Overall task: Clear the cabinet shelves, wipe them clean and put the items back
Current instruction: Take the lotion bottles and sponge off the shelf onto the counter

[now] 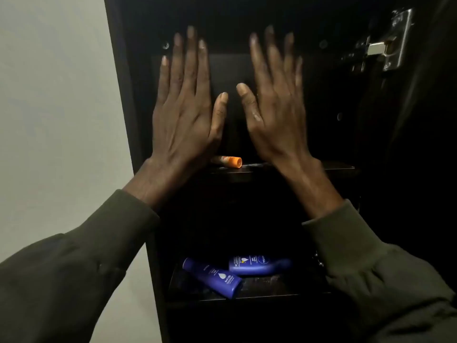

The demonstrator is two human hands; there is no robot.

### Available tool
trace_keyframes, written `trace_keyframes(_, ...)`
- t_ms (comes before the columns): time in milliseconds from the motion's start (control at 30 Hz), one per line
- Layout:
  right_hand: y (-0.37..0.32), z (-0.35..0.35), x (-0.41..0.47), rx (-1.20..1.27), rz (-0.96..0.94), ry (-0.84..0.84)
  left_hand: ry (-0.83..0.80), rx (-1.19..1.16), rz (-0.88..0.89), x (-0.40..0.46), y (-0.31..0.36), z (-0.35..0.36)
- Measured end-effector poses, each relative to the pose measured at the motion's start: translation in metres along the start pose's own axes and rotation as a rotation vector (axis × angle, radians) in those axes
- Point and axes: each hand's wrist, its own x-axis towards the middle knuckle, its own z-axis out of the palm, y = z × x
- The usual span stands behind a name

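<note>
A dark open cabinet fills the view. My left hand (184, 107) and my right hand (274, 107) are raised side by side in front of its upper compartment, backs toward me, fingers straight and spread, holding nothing. Below them, an orange-capped tube (230, 161) lies on its side on the upper shelf (338, 167), partly hidden behind my left wrist. On the lower shelf (272, 290) lie two blue lotion containers: a tube (214, 277) at the left, angled, and a bottle (257, 264) behind it to the right.
A pale wall (57, 120) borders the cabinet's left side. The open cabinet door at the right carries a metal hinge (385, 45). The cabinet interior is very dark, and its back is hard to make out.
</note>
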Motion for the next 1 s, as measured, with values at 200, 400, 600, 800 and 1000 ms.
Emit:
trace_keyframes(200, -0.003, 0.02, -0.009, -0.003, -0.052, -0.191, -0.164, 0.062, -0.026, 0.005, -0.021, 0.003)
trace_keyframes(400, -0.011, 0.027, -0.016, 0.108, -0.06, -0.283, -0.299, 0.05, -0.137, -0.01, -0.023, 0.002)
trace_keyframes(600, -0.004, 0.031, -0.021, 0.156, -0.074, -0.542, -0.355, -0.049, -0.241, -0.021, -0.016, -0.001)
trace_keyframes(800, -0.003, 0.028, -0.022, 0.177, -0.032, -0.647, -0.329, -0.138, -0.25, -0.031, -0.016, -0.006)
trace_keyframes(1000, -0.002, 0.022, -0.022, 0.232, 0.069, -0.733, -0.324, -0.29, -0.329, -0.032, -0.015, -0.006)
